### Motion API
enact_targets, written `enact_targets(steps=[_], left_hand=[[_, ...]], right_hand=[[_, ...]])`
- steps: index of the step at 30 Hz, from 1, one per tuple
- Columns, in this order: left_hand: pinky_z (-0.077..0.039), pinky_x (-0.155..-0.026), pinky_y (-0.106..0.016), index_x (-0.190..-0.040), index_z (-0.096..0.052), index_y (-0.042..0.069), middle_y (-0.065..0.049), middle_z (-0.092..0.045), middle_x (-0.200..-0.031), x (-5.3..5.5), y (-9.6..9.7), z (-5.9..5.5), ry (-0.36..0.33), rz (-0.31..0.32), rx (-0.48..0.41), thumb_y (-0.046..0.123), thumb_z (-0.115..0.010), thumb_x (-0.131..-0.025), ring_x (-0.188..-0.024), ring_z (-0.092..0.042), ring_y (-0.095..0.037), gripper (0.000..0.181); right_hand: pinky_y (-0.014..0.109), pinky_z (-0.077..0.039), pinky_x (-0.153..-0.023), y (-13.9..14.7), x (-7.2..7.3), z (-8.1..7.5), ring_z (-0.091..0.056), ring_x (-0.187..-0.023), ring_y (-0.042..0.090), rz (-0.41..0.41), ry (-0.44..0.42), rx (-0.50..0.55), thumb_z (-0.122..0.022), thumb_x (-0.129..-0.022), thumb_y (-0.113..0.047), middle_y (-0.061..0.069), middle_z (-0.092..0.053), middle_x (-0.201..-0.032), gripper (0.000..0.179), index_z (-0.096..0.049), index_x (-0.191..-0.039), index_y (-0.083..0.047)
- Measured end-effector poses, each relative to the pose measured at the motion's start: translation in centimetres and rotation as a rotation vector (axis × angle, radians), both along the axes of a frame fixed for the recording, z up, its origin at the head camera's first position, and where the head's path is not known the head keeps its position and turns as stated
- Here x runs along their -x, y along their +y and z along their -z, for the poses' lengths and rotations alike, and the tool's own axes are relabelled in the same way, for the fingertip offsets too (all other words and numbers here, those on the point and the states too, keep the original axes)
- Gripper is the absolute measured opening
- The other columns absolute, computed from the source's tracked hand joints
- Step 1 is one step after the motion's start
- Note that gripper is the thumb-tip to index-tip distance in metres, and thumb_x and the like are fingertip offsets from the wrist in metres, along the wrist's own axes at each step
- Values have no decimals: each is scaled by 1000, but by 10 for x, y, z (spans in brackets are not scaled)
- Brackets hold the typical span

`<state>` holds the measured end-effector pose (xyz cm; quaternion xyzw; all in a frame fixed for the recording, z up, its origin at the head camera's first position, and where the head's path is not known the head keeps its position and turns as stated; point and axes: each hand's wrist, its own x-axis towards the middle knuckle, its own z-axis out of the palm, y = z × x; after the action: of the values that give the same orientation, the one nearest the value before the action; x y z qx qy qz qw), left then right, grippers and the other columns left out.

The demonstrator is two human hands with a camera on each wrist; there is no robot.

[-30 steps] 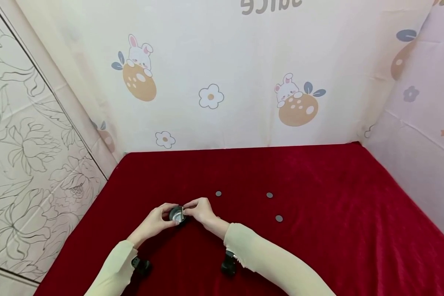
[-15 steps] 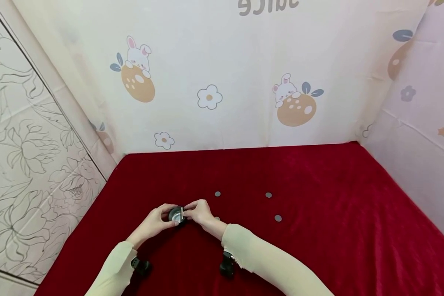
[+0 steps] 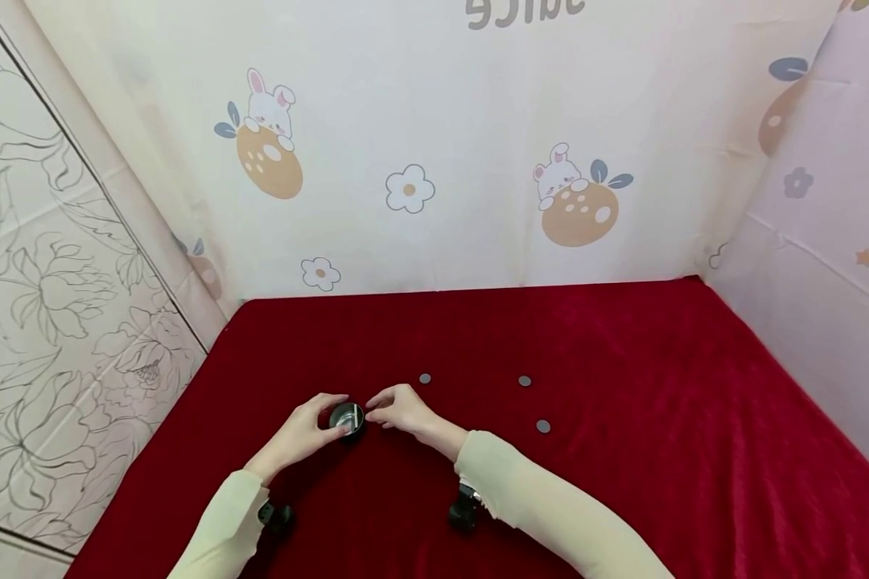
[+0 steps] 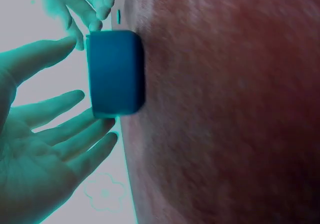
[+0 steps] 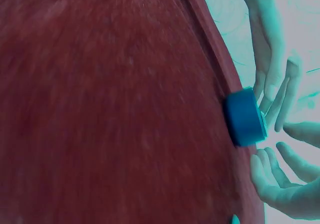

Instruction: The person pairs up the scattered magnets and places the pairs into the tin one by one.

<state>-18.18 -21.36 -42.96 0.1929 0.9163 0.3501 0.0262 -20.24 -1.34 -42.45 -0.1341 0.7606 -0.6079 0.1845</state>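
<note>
A small round dark container (image 3: 338, 416) with a shiny inside stands on the red cloth, a thin pale strip lying across its opening. My left hand (image 3: 300, 430) is around its left side, fingers behind and thumb at the front rim. In the left wrist view the container (image 4: 116, 73) appears as a blue block; the thumb tip is clear of it and the fingers extend behind it. Just right of the container, my right hand (image 3: 408, 412) holds nothing visible, and a gap shows between its thumb and index finger (image 5: 297, 159).
Grey coin-like discs lie on the cloth: one disc (image 3: 425, 378) behind the right hand, another disc (image 3: 525, 381) farther right, and a third disc (image 3: 543, 426) nearer. A patterned curtain (image 3: 413, 241) hangs at the back edge. Black devices hang at both wrists.
My right hand has drawn back to the right from the container's rim, where its fingertips were touching the pale strip. My left fingers have loosened slightly. The container has stayed in place.
</note>
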Motion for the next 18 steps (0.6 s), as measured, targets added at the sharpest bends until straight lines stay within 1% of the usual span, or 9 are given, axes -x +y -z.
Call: enact_targets(steps=[3,6,9,11,14,15,18], left_hand=[[-41,-87,-45,-122,-51,4,-9,-52,-117,-2,7,-5,34,-7,5,17,-65,-81,-109,-49,-27,46],[-41,-87,-44,-122,-51,4,-8,-53,-117,-4,14,-8,47,5,-14,17,-64,-81,-109,-49,-26,44],[-42,-86,-43,-121,-52,4,-7,-53,-116,-5,22,-10,62,24,-27,17,-63,-83,-107,-50,-25,42],[-42,-85,-44,-119,-52,3,-9,-54,-115,-4,28,-10,76,48,-37,15,-62,-83,-106,-51,-26,40],[-42,-83,-43,-117,-53,2,-10,-55,-113,-1,37,-10,99,91,-41,13,-62,-83,-104,-52,-27,37],[-43,-81,-43,-117,-53,2,-11,-55,-112,0,40,-10,97,104,-42,13,-62,-83,-101,-53,-28,36],[-43,-80,-44,-116,-54,2,-11,-55,-111,1,48,-11,88,134,-43,13,-62,-83,-99,-53,-28,36]], right_hand=[[32,-50,-64,14,0,-6,-60,-76,29,-72,86,-89,-62,-80,-6,12,-64,-87,23,-63,-100,6],[26,-46,-59,26,-1,-9,-57,-69,18,-119,174,-191,-61,-81,-8,7,-64,-88,23,-64,-101,3],[22,-43,-57,37,-2,-11,-54,-67,11,-151,240,-246,-60,-82,-8,8,-64,-91,22,-63,-102,2],[22,-43,-58,45,-2,-13,-55,-68,12,-169,286,-270,-60,-83,-7,10,-64,-93,22,-63,-102,2],[22,-43,-58,57,-3,-15,-57,-71,17,-186,327,-289,-59,-83,-6,13,-64,-95,22,-62,-103,4],[22,-43,-58,62,-3,-16,-57,-73,18,-190,340,-297,-59,-83,-6,14,-64,-95,22,-62,-103,4],[22,-44,-58,75,-3,-18,-57,-74,19,-195,369,-312,-59,-83,-6,14,-63,-94,22,-62,-102,4]])
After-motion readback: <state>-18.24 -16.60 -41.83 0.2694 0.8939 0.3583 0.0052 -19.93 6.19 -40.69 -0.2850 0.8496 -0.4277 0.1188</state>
